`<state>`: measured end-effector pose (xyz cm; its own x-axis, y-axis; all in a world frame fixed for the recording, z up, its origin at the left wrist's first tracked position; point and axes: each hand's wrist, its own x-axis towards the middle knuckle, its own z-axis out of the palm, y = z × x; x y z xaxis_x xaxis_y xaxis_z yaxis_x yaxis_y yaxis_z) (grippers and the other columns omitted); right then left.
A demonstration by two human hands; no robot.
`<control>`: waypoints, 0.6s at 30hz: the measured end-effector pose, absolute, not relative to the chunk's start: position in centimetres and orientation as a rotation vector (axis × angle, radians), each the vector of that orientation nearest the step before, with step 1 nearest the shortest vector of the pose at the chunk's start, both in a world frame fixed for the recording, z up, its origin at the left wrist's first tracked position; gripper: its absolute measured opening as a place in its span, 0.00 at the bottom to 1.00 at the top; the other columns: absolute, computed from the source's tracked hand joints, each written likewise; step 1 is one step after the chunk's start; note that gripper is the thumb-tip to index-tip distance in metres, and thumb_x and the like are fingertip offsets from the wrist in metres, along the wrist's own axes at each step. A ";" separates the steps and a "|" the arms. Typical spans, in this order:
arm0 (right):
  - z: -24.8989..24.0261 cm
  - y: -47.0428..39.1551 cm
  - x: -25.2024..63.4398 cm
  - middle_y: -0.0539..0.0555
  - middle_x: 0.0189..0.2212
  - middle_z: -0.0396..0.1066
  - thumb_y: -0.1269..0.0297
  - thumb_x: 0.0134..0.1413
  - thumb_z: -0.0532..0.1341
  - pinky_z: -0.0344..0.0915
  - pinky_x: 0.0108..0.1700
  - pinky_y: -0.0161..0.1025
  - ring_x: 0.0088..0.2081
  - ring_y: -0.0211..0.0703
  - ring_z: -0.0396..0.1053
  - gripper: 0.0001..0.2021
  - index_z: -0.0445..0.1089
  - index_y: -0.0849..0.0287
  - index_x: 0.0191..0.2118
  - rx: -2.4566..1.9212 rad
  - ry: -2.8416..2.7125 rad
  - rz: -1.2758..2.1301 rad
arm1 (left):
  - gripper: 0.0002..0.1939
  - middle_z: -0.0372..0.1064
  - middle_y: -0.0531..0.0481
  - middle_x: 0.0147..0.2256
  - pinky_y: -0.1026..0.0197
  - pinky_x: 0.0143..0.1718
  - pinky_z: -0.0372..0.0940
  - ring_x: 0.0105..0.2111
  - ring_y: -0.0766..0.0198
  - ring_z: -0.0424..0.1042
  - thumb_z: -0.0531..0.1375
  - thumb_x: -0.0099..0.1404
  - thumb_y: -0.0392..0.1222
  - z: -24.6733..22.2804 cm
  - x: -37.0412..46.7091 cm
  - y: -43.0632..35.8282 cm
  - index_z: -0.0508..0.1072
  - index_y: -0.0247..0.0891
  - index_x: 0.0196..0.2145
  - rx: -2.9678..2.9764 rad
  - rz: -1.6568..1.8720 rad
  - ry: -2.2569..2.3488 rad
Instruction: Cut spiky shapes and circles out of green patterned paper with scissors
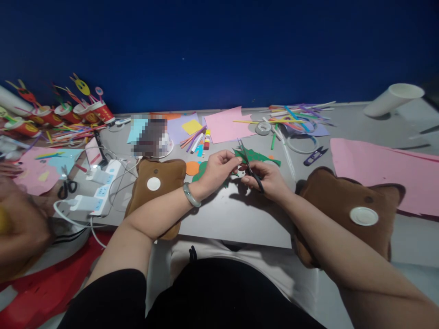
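Observation:
My left hand [216,170] pinches a jagged piece of green paper [258,156] over the grey table [219,219]. A grey bangle sits on that wrist. In my right hand [269,179] are black scissors [247,161], their blades pointing up into the green paper. An orange paper circle [192,167] and a green scrap lie just left of my left hand.
Two brown padded warmers [156,183] [346,214] flank my arms. Pink paper sheets [384,169] [224,123], straws, tape roll [263,128], glue stick [207,139], small snips [314,156], a tipped white cup [394,99], power strips [98,185], decorated red cups [68,114]. Another person's arm [17,224] is at left.

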<state>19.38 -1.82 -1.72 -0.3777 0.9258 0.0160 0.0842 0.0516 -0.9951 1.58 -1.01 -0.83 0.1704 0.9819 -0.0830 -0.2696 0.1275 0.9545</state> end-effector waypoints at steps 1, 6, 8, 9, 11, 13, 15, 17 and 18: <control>-1.7 -1.8 19.4 0.47 0.19 0.69 0.37 0.40 0.79 0.67 0.20 0.39 0.18 0.40 0.67 0.30 0.75 0.56 0.38 -1.049 -1.581 1.413 | 0.15 0.67 0.58 0.19 0.68 0.25 0.59 0.20 0.75 0.64 0.68 0.66 0.38 -0.8 1.6 -1.0 0.67 0.37 0.26 0.995 1.139 0.941; -1.7 -1.8 19.4 0.47 0.18 0.68 0.37 0.40 0.80 0.68 0.20 0.40 0.18 0.40 0.66 0.29 0.74 0.54 0.37 -1.053 -1.586 1.399 | 0.17 0.66 0.59 0.19 0.69 0.26 0.59 0.21 0.75 0.64 0.71 0.65 0.41 -0.6 1.6 -1.1 0.67 0.37 0.26 0.990 1.127 0.958; -1.7 -1.8 19.4 0.46 0.18 0.67 0.37 0.39 0.80 0.68 0.20 0.40 0.17 0.39 0.65 0.29 0.74 0.54 0.37 -1.047 -1.570 1.403 | 0.17 0.66 0.59 0.19 0.69 0.26 0.59 0.21 0.75 0.64 0.71 0.65 0.41 -0.6 1.6 -1.1 0.67 0.37 0.26 0.984 1.123 0.952; -1.7 -1.8 19.3 0.46 0.18 0.67 0.37 0.39 0.80 0.68 0.20 0.40 0.17 0.39 0.64 0.29 0.74 0.54 0.36 -1.046 -1.564 1.406 | 0.17 0.66 0.59 0.19 0.69 0.26 0.59 0.21 0.75 0.64 0.71 0.65 0.41 -0.6 1.6 -1.1 0.67 0.37 0.26 0.981 1.122 0.949; -1.7 -1.8 19.3 0.46 0.18 0.67 0.38 0.39 0.80 0.67 0.20 0.40 0.17 0.38 0.64 0.28 0.74 0.54 0.36 -1.044 -1.555 1.410 | 0.17 0.66 0.59 0.19 0.68 0.26 0.59 0.20 0.74 0.64 0.71 0.65 0.41 -0.5 1.7 -1.1 0.67 0.37 0.26 0.979 1.125 0.947; -1.7 -1.8 19.3 0.46 0.19 0.67 0.39 0.39 0.80 0.67 0.21 0.39 0.18 0.38 0.63 0.28 0.74 0.55 0.36 -1.042 -1.555 1.399 | 0.16 0.66 0.59 0.19 0.68 0.26 0.59 0.20 0.75 0.64 0.70 0.65 0.40 -0.5 1.7 -1.2 0.68 0.37 0.26 0.979 1.130 0.945; -1.8 -1.8 19.3 0.46 0.20 0.68 0.39 0.39 0.80 0.67 0.22 0.39 0.19 0.37 0.63 0.28 0.75 0.55 0.36 -1.040 -1.563 1.376 | 0.15 0.66 0.59 0.19 0.69 0.26 0.59 0.20 0.75 0.64 0.70 0.65 0.39 -0.5 1.7 -1.2 0.68 0.37 0.26 0.979 1.133 0.939; -1.8 -1.8 19.3 0.47 0.21 0.68 0.39 0.38 0.81 0.68 0.23 0.40 0.20 0.37 0.63 0.28 0.75 0.55 0.36 -1.041 -1.571 1.364 | 0.15 0.66 0.59 0.19 0.69 0.25 0.59 0.20 0.75 0.64 0.69 0.66 0.38 -0.5 1.6 -1.2 0.68 0.37 0.26 0.975 1.137 0.935; -1.8 -1.8 19.3 0.47 0.21 0.69 0.38 0.38 0.81 0.68 0.23 0.41 0.20 0.38 0.64 0.28 0.75 0.54 0.35 -1.043 -1.572 1.364 | 0.14 0.66 0.59 0.19 0.69 0.25 0.59 0.20 0.75 0.64 0.69 0.66 0.38 -0.5 1.6 -1.2 0.68 0.37 0.27 0.972 1.139 0.935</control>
<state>19.34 -1.78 -1.80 -0.3484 0.9361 0.0479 0.0844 0.0823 -0.9930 1.64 -1.16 -0.50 0.1686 0.9811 -0.0953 -0.2850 0.1411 0.9481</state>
